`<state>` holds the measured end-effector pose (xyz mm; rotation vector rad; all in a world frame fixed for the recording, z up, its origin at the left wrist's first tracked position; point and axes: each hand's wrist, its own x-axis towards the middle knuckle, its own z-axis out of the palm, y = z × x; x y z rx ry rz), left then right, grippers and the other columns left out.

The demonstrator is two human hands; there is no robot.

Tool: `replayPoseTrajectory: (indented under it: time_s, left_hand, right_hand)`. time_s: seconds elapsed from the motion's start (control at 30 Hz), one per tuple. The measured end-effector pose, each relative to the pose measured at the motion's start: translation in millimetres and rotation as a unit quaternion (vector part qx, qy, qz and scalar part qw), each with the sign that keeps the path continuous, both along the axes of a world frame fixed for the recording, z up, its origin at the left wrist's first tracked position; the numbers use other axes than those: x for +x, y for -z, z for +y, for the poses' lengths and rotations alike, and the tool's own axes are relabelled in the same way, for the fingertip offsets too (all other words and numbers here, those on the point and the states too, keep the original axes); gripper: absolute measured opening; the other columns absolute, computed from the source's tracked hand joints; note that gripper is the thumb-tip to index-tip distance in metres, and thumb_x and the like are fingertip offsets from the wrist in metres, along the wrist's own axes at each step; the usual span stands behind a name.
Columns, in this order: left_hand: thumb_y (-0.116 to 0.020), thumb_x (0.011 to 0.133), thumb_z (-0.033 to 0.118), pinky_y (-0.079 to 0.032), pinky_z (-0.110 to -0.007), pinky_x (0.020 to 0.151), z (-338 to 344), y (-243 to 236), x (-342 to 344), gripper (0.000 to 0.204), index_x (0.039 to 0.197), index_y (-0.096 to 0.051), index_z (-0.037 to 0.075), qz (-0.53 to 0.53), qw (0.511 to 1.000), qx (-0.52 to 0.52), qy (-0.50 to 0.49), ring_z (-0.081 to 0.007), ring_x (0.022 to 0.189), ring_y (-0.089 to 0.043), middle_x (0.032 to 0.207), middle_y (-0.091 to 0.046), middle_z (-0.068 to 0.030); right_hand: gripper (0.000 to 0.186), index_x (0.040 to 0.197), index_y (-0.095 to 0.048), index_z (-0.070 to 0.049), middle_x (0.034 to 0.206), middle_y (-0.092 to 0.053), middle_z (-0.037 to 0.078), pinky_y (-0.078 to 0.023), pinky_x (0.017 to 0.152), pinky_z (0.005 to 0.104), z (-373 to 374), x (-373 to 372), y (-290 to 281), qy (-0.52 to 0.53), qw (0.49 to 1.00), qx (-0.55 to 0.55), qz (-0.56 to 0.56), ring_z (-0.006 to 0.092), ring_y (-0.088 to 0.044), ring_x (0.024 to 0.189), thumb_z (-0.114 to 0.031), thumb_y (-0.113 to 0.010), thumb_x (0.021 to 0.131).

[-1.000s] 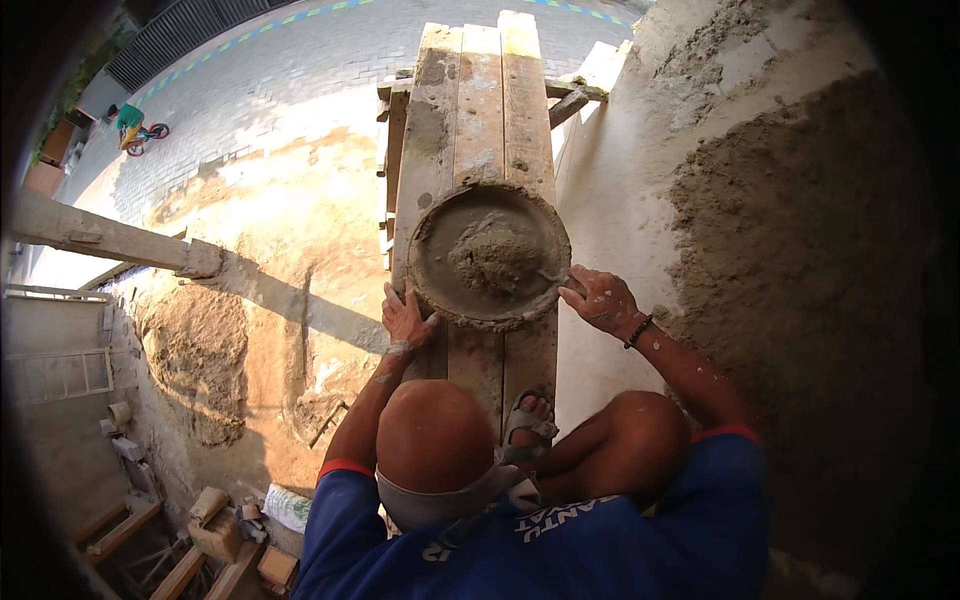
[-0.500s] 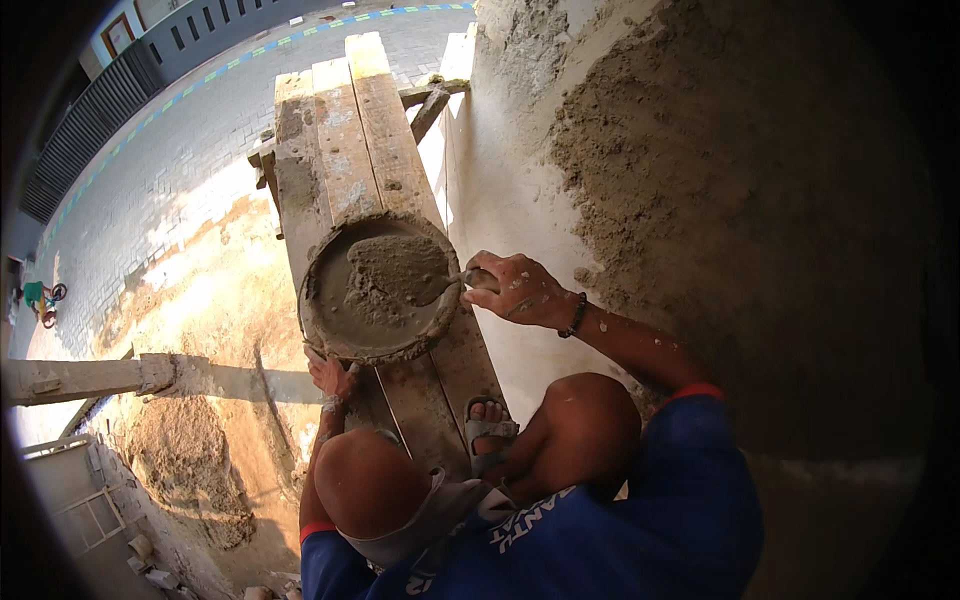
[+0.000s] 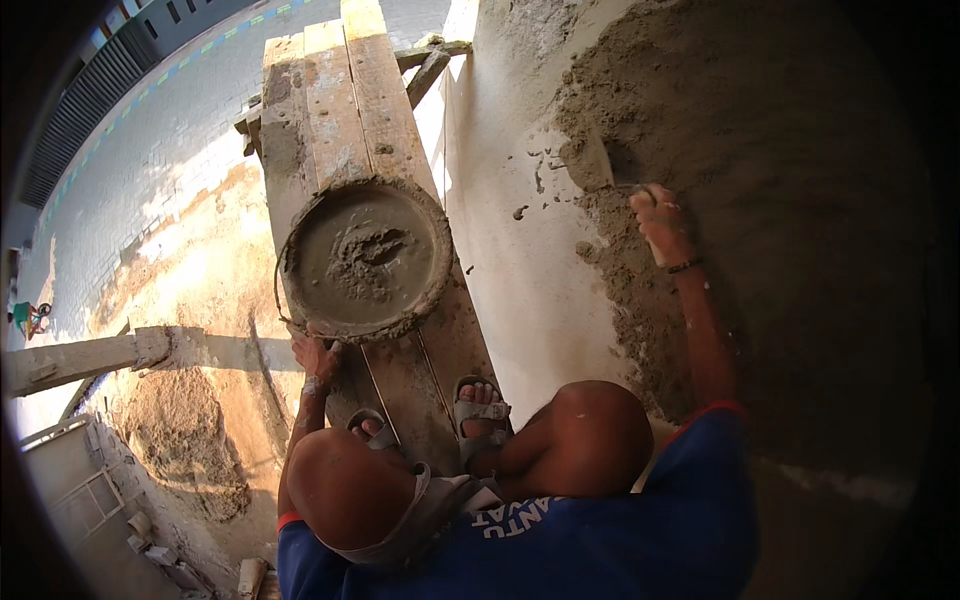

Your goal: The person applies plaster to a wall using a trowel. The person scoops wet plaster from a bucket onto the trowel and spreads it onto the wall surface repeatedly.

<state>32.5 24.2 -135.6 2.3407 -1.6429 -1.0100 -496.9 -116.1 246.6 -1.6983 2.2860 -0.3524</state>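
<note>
Right hand (image 3: 662, 226): swung away, right of bucket (image 3: 443, 240), grip clenching trowel (image 3: 603, 168)!
Left hand (image 3: 316, 353): by bucket's near edge, grip—can't make out.

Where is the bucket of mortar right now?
In the head view, the bucket sits on the wooden planks, left of the picture's centre, with the left hand by its near-left edge and the wall to its right.

Right hand (image 3: 664, 225) slightly blurred, fingers hiding the trowel (image 3: 600, 165) grip. Left hand (image 3: 316, 358) fingertips unclear by the bucket (image 3: 443, 240) rim. Bucket's lower wall hidden. Left sandal (image 3: 379, 430) partly behind left knee (image 3: 350, 490). Right plank (image 3: 372, 70) cut at far edge, blue shirt (image 3: 600, 550) at near edge. Green-clad figure (image 3: 24, 317), far left: too small to read.
</note>
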Motion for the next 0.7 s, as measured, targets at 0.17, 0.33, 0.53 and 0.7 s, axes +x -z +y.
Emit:
replayPoseTrajectory:
  time_s: [0.17, 0.33, 0.53, 0.7]
  left_hand:
    - [-0.073, 0.077, 0.042, -0.027, -0.059, 0.107, -6.8, 2.0, 9.8, 0.092, 0.150, -0.027, 0.011, -0.027, 0.998, 0.050, 0.017, -0.0532, 0.135, -0.020, 0.152, -0.009, -0.0351]
    - [-0.070, 0.077, 0.051, -0.026, -0.059, 0.108, 3.0, -0.4, 6.4, 0.094, 0.150, -0.027, 0.013, -0.022, 1.000, 0.004, 0.022, -0.0545, 0.133, -0.023, 0.153, -0.005, -0.0345]
    - [-0.070, 0.077, 0.054, -0.025, -0.059, 0.108, 3.1, 3.7, 6.0, 0.096, 0.151, -0.027, 0.011, -0.014, 1.000, 0.014, 0.006, -0.0544, 0.133, -0.024, 0.153, -0.006, -0.0347]
    - [-0.071, 0.076, 0.053, -0.026, -0.059, 0.108, 2.8, 0.3, 8.7, 0.095, 0.150, -0.030, 0.012, -0.019, 0.999, 0.046, 0.008, -0.0535, 0.133, -0.024, 0.153, -0.005, -0.0346]
  right_hand:
    - [0.057, 0.136, -0.046, -0.001, 0.076, -0.053, -0.002, -0.046, 0.055, 0.0248, 20.3, -55.3, -88.9, -0.011, 0.994, -0.109, -0.016, 0.0057, -0.051, 0.063, -0.039, -0.059, 0.095]
    - [0.058, 0.131, -0.050, 0.004, 0.093, -0.060, 0.010, -0.052, 0.063, 0.0297, 46.0, -24.6, 5.9, -0.022, 0.977, 0.025, -0.209, 0.0142, -0.059, 0.071, -0.038, -0.062, 0.093]
    - [0.046, 0.125, -0.056, -0.014, 0.105, -0.063, 0.011, -0.053, 0.072, 0.0424, -0.8, -15.7, 196.3, 0.046, 0.979, 0.197, 0.015, 0.0282, -0.064, 0.088, -0.034, -0.066, 0.085]
    - [0.054, 0.131, -0.048, -0.004, 0.097, -0.066, 0.014, -0.051, 0.073, 0.0458, -53.8, -47.5, 233.1, 0.177, 0.947, 0.266, -0.027, 0.0250, -0.063, 0.082, -0.038, -0.059, 0.091]
